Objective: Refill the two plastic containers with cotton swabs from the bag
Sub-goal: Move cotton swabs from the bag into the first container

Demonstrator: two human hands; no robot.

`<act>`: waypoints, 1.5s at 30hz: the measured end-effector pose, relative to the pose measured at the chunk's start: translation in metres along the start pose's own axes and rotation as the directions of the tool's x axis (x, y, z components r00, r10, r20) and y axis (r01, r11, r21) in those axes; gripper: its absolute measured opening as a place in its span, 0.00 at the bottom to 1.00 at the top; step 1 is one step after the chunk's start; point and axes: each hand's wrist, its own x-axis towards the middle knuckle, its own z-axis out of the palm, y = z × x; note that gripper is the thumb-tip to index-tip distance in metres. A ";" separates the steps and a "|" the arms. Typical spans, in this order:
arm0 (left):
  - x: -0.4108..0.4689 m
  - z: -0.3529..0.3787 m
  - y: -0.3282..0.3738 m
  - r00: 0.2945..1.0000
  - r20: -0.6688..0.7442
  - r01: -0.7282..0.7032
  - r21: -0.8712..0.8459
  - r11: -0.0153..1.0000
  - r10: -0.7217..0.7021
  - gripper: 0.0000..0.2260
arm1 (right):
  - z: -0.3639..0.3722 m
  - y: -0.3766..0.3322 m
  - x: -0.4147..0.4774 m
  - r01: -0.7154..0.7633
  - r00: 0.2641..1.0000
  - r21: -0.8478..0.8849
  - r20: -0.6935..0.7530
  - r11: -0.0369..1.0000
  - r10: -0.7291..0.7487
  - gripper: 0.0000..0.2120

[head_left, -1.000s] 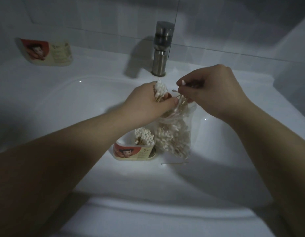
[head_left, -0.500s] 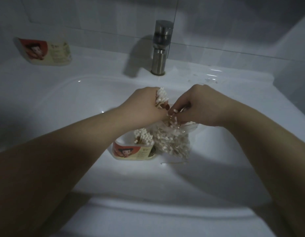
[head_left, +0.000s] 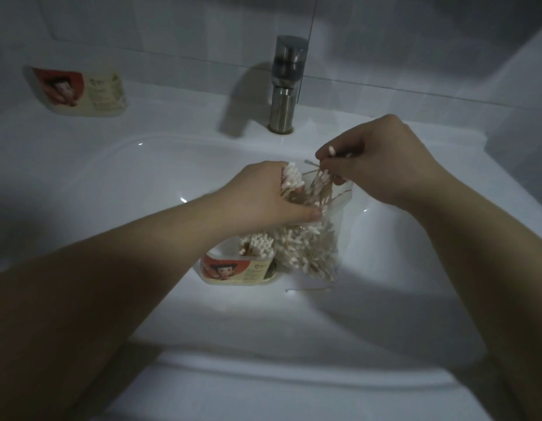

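A clear plastic bag [head_left: 312, 253] of cotton swabs stands in the sink basin. My left hand [head_left: 263, 196] grips a bunch of cotton swabs [head_left: 292, 183] above the bag's mouth, white tips up. My right hand [head_left: 376, 159] pinches a few swabs just right of that bunch, above the bag's top edge. A small plastic container [head_left: 233, 270] with a red picture label sits left of the bag, partly filled with upright swabs. A second container [head_left: 78, 91] with the same label lies on the counter at the far left.
A steel faucet [head_left: 285, 86] stands behind the white sink basin [head_left: 142, 183]. One loose swab [head_left: 309, 289] lies in the basin in front of the bag. Tiled wall runs along the back, and a raised ledge on the right.
My right hand has risen out of the bag's mouth with a few swabs, up and to the right. My left hand still holds its bunch in about the same place.
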 end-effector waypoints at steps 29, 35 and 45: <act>0.001 -0.004 -0.005 0.999 0.000 0.032 0.133 0.991 -0.032 0.07 | 0.001 0.007 0.009 0.013 0.978 0.534 -0.182 0.846 0.100 0.05; 0.000 -0.003 -0.003 0.997 -0.018 0.072 0.072 0.995 -0.070 0.04 | 0.001 0.011 0.013 0.011 0.979 0.597 -0.169 0.802 0.112 0.04; 0.009 -0.008 0.000 0.929 -0.247 0.090 -0.568 0.818 -0.274 0.15 | 0.006 0.012 0.012 -0.020 0.978 0.619 -0.150 0.785 0.143 0.04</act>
